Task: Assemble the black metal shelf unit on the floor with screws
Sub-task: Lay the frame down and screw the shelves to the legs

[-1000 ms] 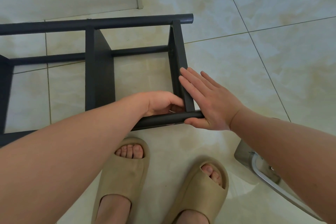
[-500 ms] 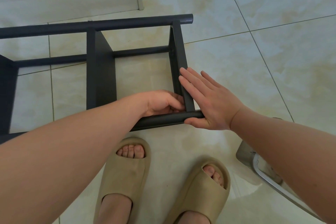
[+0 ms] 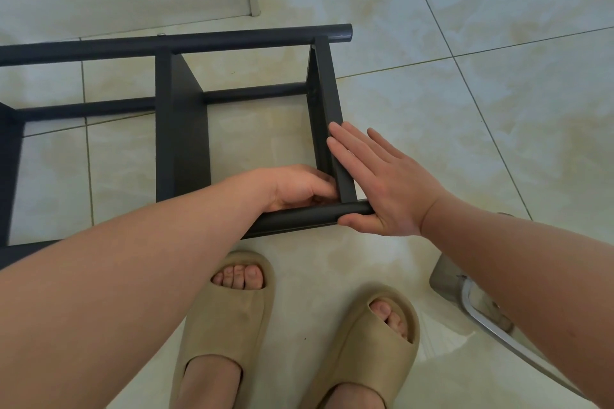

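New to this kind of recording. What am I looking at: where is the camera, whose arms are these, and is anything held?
There is no machine: the camera sits on a person's head and looks down, so both arms are the wearer's own. A black metal shelf frame rests on the tiled floor. The right hand presses flat, fingers straight, against the frame's end bar, thumb against the near tube. The left hand is curled inside that corner; whether it pinches a screw is hidden. Below are two beige slippers, and a chrome object at right.
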{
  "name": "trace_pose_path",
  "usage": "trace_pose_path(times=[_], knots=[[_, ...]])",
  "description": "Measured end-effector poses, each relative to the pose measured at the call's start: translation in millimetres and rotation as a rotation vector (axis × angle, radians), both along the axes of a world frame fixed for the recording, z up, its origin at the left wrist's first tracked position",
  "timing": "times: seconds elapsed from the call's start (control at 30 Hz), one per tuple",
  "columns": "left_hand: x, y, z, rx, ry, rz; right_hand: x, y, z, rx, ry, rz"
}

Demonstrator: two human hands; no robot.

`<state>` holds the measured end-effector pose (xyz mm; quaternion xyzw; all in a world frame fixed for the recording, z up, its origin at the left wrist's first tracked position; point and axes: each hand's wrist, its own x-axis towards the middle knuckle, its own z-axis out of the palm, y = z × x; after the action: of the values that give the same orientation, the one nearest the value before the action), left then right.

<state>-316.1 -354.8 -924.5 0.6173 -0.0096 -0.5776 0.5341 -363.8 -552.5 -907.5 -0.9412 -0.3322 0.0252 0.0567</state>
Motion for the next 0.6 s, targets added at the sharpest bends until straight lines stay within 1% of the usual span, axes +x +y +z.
trace_pose_path(times=[0.33,0.43,0.5,0.6], knots=[[0.1,-0.5,-1.2,-0.085,0.109,0.079,0.0,0.0,1.8,-0.008,0.025,-0.013],[0.1,-0.4,-1.6,-0.056,0.128,0.083,0.0,0.2,2.3,-0.011,0.021,-0.012],[0.2,0.8,-0.4,-0.010,0.108,0.044,0.0,0.4,3.0,-0.017,0.017,-0.013],[-0.2,1.0,-0.9,-0.021,0.035,0.033,-0.3,0.4,2.9,-0.023,0.008,-0.011]])
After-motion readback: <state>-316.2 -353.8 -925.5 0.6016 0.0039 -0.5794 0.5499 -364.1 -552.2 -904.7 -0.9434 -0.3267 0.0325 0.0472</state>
